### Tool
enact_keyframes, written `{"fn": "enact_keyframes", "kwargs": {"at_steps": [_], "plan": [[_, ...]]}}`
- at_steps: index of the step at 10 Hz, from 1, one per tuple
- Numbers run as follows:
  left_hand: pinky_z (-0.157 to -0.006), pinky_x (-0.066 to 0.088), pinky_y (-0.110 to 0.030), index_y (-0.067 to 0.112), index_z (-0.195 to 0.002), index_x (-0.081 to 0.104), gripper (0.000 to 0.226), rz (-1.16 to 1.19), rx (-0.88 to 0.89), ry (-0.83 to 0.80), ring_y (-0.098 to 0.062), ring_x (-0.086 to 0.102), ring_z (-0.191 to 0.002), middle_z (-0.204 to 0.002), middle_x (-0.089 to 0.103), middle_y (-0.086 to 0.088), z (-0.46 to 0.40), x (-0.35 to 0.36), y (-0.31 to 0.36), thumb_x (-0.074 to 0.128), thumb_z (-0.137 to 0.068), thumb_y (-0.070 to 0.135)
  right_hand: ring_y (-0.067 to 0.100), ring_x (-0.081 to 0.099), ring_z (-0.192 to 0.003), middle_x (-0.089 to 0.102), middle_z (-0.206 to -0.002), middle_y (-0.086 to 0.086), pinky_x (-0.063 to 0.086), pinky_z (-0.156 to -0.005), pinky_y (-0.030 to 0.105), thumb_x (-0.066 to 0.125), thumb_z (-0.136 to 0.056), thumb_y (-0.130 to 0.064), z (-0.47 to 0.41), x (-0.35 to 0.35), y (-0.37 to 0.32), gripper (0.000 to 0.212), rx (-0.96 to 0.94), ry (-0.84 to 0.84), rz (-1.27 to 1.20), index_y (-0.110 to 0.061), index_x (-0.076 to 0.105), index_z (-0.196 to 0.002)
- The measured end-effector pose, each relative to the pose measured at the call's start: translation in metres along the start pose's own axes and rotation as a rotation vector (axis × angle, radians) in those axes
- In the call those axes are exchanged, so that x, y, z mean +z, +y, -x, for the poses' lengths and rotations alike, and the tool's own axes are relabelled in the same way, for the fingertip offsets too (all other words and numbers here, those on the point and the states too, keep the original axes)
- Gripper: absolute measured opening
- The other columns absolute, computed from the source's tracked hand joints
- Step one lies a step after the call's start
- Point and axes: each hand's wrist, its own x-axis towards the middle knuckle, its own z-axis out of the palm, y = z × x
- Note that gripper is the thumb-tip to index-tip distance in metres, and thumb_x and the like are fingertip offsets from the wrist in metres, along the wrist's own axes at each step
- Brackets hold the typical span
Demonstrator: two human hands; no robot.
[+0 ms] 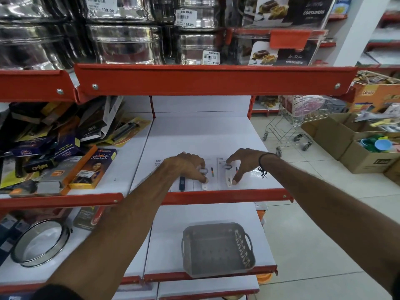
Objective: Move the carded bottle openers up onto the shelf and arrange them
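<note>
Carded bottle openers laid flat in a row near the front edge of a white shelf with a red lip, at about the middle of the view. Three openers visible: one with a dark handle on the left, partly hidden under the left forearm, then two with white handles, each on a white card.

Left hand palm down on the middle card, fingers spread and slightly curled, fingertips pressing on or just beside the white-handled opener; not gripping anything that can be made out. Right hand arched over the rightmost card, thumb and fingers set well apart, touching the card on either side of its opener; black band on the wrist.

Grey plastic basket with handles on the shelf below, directly under the hands, looking empty. Jumbled boxed goods piled on the adjoining shelf to the left. Shiny steel containers with price stickers stacked on the shelf above. Wire shopping trolley and open cardboard boxes on the tiled floor to the right.
</note>
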Motion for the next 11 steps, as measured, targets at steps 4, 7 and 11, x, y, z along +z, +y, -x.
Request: {"fn": "enact_keyframes", "kwargs": {"at_steps": [4,7,11], "plan": [[-0.101,0.045,-0.042,0.023,-0.133,0.048,0.082,-0.009,-0.007,0.032,-0.027,0.055,-0.115,-0.135,0.057,-0.003,-0.007,0.009,-0.001,0.071,-0.070,0.069,0.021,0.028,-0.146,0.034,-0.157,-0.001,0.022,-0.120,0.042,0.087,-0.067,-0.047,-0.009,0.004,-0.011,0.091,-0.085,0.001,0.018,-0.027,0.045,-0.145],[-0.100,0.049,-0.044,0.022,-0.136,0.045,0.082,-0.005,-0.030,0.011,-0.027,0.056,-0.114,-0.137,0.057,-0.004,-0.005,0.008,0.002,0.071,-0.072,0.066,0.021,0.025,-0.148,0.030,-0.160,-0.003,0.022,-0.120,0.043,0.085,-0.069,-0.045,-0.008,-0.002,-0.019,0.093,-0.042,-0.069,0.076,-0.028,0.039,-0.148],[-0.124,0.020,-0.049,0.014,-0.155,0.024,0.070,0.061,-0.016,0.510,-0.027,0.023,-0.151,-0.166,0.022,-0.007,0.059,0.032,0.021,0.041,-0.099,0.052,0.024,0.041,-0.139,0.042,-0.155,-0.003,0.033,-0.113,0.044,0.074,-0.080,-0.048,0.042,0.018,-0.025,0.078,-0.081,0.419,-0.067,-0.032,0.038,-0.148]]}}
